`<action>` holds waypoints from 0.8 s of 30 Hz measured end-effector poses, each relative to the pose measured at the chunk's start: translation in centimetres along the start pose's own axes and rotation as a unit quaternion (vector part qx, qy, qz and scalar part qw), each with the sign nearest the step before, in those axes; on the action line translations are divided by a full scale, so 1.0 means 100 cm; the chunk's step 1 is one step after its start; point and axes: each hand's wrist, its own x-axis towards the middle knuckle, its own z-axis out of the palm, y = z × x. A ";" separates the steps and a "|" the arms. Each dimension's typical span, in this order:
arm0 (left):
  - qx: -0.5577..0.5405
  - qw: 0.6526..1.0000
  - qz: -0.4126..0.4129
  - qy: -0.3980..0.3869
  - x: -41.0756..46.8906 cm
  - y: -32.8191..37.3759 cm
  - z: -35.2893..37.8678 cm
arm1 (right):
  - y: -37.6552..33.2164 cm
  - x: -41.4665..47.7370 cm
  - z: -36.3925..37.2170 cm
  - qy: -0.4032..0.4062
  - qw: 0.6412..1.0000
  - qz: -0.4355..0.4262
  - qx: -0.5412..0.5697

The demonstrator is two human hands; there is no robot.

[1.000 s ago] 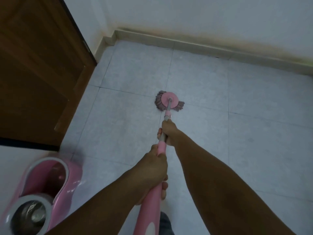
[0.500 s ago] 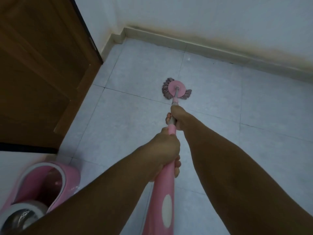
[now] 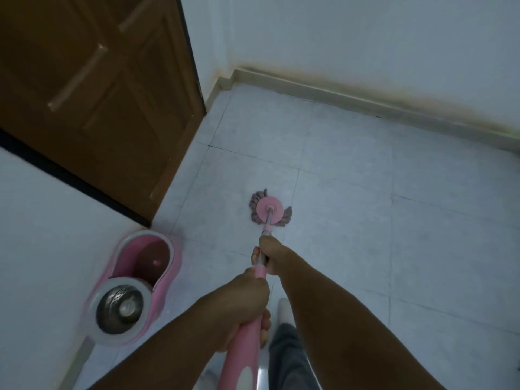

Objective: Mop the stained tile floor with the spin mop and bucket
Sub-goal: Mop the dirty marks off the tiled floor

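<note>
Indoors, a person works a pink spin mop across a pale tile floor [image 3: 351, 164], both bare hands on the handle [image 3: 242, 350]. Right hand [image 3: 268, 256] sits farther down the shaft, fingers [image 3: 255, 254] curled round the metal section just below the pink grip; left hand [image 3: 242, 308] sits nearer the body, fist closed tight round the pink part, fingertips showing on the handle's right side. Mop head [image 3: 269, 211], a pink disc w/ greyish-purple strands fanned out beneath, rests flat on the tiles just left of a grout line, near mid-frame & well apart from the far wall.

Bucket [image 3: 135, 288] stands on the floor at lower left, pink w/ a white rim: the open wash well faces away from the person, the steel spinner basket [image 3: 122, 308] sits in the near end. It is just beside the corner of a brown panelled door [image 3: 92, 94], which stands open at upper left.

Along the far wall [image 3: 365, 38], a cream skirting board [image 3: 337, 91] carries yellow-brown staining above it, darker toward the right. A grey trouser leg [image 3: 287, 358] & a pale toe of footwear show at bottom, betw. the forearms. Floor looks dull & faintly mottled; individual stains too blurred to pick out.
</note>
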 end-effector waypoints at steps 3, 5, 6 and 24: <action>-0.005 1.000 -0.001 -0.002 -0.045 -0.052 -0.035 | 0.057 -0.052 0.035 -0.001 0.998 0.001 0.070; -0.004 1.000 -0.004 -0.021 -0.060 -0.074 -0.051 | 0.086 -0.073 0.044 -0.016 0.992 -0.011 0.124; 0.005 1.000 -0.002 -0.025 -0.068 -0.086 -0.059 | 0.102 -0.083 0.049 -0.022 0.987 -0.021 0.155; -0.035 0.991 0.119 -0.051 -0.075 -0.043 -0.128 | 0.111 -0.085 0.065 -0.017 0.945 -0.265 -0.191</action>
